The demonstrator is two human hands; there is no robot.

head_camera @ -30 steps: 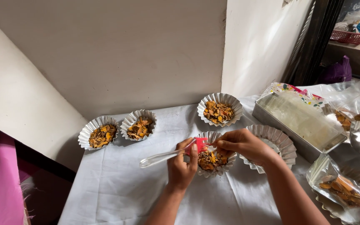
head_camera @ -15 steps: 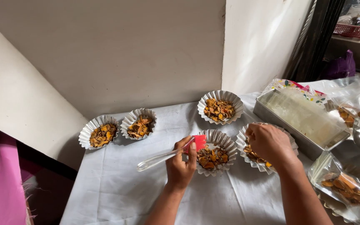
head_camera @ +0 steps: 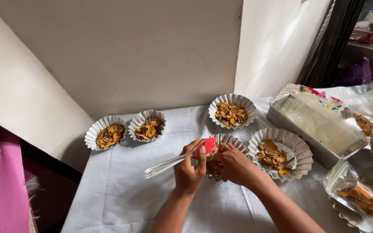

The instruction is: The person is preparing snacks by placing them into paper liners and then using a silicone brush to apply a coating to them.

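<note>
My left hand (head_camera: 189, 169) grips a brush with a clear handle (head_camera: 165, 165) and a red silicone head (head_camera: 208, 144), held over a fluted metal cup (head_camera: 232, 140) of orange-brown dried pieces. My right hand (head_camera: 234, 165) lies over that same cup, fingers curled on its contents or near rim, hiding most of it. To its right sits a larger fluted cup (head_camera: 296, 149) with a few orange pieces. Another filled cup (head_camera: 232, 111) stands behind.
Two more filled fluted cups (head_camera: 105, 132) (head_camera: 147, 125) sit at the left on the white cloth (head_camera: 121, 194). A rectangular metal tray (head_camera: 316, 129) and clear bags of dried pieces (head_camera: 361, 194) lie at the right. Walls close off the back.
My right hand went from the middle cup to the larger right cup, where orange pieces now lie, then came back over the middle cup. The left hand kept the brush nearly still.
</note>
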